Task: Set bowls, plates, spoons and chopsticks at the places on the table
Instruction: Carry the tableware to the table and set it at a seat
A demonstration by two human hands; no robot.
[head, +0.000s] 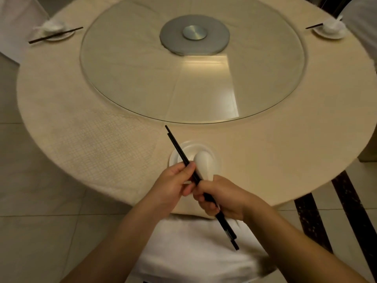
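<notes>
A pair of black chopsticks (177, 146) runs diagonally over the near place setting, tips toward the glass turntable. My left hand (173, 184) pinches them near their middle. My right hand (222, 197) grips them lower down together with a white spoon (203, 162), whose bowl end lies over the white bowl (190, 149) on a white plate (173, 160) at the table's near edge. The spoon's handle is hidden in my right hand.
The round table (285, 144) has a cream cloth and a glass turntable (130, 78) in its middle. Set places with a plate, bowl and chopsticks lie at the far left (55, 33) and far right (329, 30). A white-covered chair (193, 252) stands under my arms.
</notes>
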